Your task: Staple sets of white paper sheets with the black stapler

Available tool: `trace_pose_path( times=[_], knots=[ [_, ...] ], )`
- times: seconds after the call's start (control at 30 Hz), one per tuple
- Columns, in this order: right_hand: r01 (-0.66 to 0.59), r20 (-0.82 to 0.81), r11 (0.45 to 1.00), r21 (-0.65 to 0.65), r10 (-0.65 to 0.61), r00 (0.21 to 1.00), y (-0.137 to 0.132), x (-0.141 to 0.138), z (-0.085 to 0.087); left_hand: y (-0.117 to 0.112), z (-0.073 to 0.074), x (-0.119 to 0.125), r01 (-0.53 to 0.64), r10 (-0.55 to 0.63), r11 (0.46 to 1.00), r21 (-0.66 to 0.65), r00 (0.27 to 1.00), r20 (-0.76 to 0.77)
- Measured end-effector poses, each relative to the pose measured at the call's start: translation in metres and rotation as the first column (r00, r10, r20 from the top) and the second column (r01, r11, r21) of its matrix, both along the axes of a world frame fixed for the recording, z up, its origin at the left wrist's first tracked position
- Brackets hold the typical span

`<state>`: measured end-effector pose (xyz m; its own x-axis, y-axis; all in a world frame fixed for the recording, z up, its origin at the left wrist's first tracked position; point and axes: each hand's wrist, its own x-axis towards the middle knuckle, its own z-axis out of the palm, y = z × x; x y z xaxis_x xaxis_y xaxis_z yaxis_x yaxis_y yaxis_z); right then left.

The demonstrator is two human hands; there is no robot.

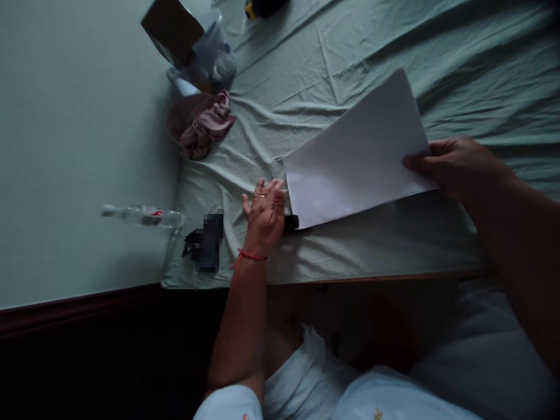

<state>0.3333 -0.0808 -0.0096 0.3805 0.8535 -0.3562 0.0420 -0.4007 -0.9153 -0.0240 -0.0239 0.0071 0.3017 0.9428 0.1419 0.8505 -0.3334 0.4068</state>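
Note:
A white sheet or thin stack of paper (356,154) stretches at a slant above the cloth-covered table. At its right edge my right hand (457,166) is closed on it, thumb on top and the other fingers underneath. Beside the paper's left edge is my left hand (265,213), its fingers stretched out and partly spread, with a ring and a red wrist string. A small black object (291,223) pokes out between this hand and the paper's near left corner. Most of it is hidden, so its kind cannot be told.
A wrinkled pale green cloth (306,87) covers the table. Left of my left hand lie a dark blurred item (210,242) and a clear plastic bottle (146,216). Farther back are a pink cloth (205,128), a clear bin (219,61) with a brown box (172,29), and a black-and-yellow object (262,7).

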Motion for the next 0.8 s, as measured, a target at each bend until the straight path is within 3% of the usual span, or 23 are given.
trace_pose_path(
  times=[0.17,0.47,0.8],
  knots=[
    [0.051,-0.099,0.996,-0.075,-0.059,0.993,0.000,-0.003,0.007,0.000,-0.010,0.017,-0.069,0.043,0.990,-0.120,0.977,-0.207],
    [0.016,-0.041,0.997,-0.079,-0.019,0.999,0.001,-0.003,0.010,-0.004,-0.008,0.023,-0.095,0.043,0.988,-0.119,0.923,-0.382],
    [-0.059,0.099,0.993,-0.101,0.070,0.993,-0.007,-0.001,0.011,-0.006,-0.009,0.037,-0.152,0.092,0.982,-0.112,0.902,-0.421]
  ],
)
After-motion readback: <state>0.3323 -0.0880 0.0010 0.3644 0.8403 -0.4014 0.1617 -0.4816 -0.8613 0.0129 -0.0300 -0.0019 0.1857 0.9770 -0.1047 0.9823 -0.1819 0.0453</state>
